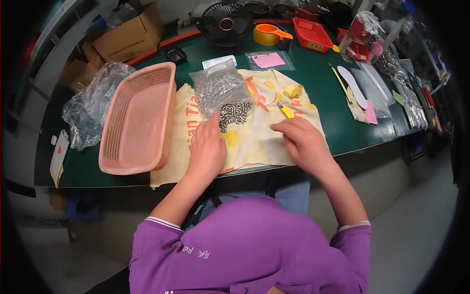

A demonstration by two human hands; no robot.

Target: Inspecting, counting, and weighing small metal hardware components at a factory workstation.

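A clear plastic bag (220, 85) full of small metal pins lies on a cream printed cloth (262, 152). Bare pins (235, 113) are heaped at the bag's near end. My left hand (208, 152) rests at the left edge of this heap, fingers stretched forward; whether a pin is under the fingertips is hidden. To the right, my right hand (309, 144) hovers over or touches the cloth with fingers bent and thumb apart, nothing visible in it. Just beyond its fingers lies a yellow-handled utility knife (285, 110). A crumpled yellow scrap (293, 91) sits farther back.
A pink mesh basket (137, 122) stands left of the cloth, with crumpled plastic film (93, 103) beside it. Farther back are a black fan (225, 24), a tape roll in an orange dispenser (267, 35) and a red tray (312, 35). A white insole-shaped piece (352, 87) lies right.
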